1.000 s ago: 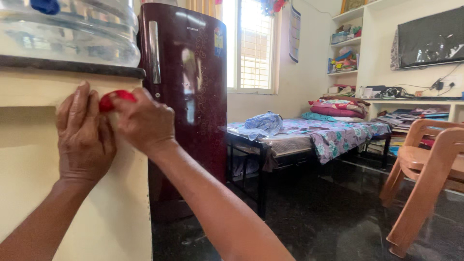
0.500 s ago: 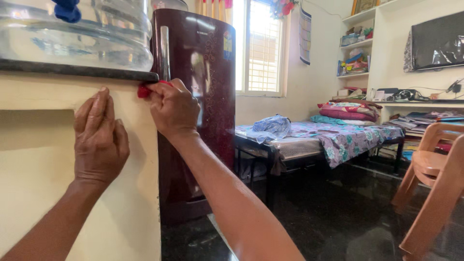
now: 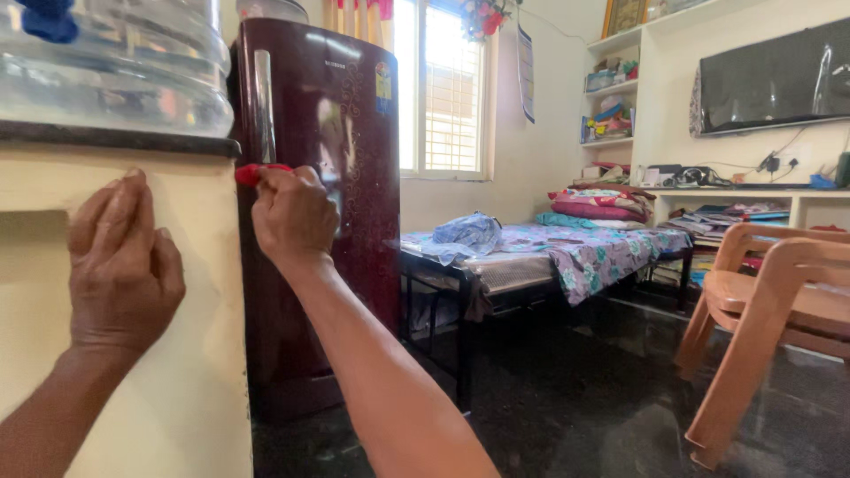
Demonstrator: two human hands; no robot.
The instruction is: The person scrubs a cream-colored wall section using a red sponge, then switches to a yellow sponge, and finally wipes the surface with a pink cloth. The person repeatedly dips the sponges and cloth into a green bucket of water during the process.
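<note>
Our right hand point(image 3: 292, 217) grips red cloth point(image 3: 251, 173), fingers curled tight, at cream wall point(image 3: 177, 381) corner beside maroon fridge point(image 3: 328, 177). Left hand point(image 3: 124, 265) flat on wall, fingers together. Risk we see — cloth slips off edge; arm bumps water jug point(image 3: 115, 71) on dark surface point(image 3: 115, 139) above.

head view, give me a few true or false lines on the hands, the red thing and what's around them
1. The right hand grips a small red object at the cream wall's corner. True.
2. The left hand holds a blue cloth. False: it lies flat and empty on the wall.
3. A dark maroon fridge stands just past the wall. True.
4. The plastic chair is green. False: it is orange-brown.
</note>
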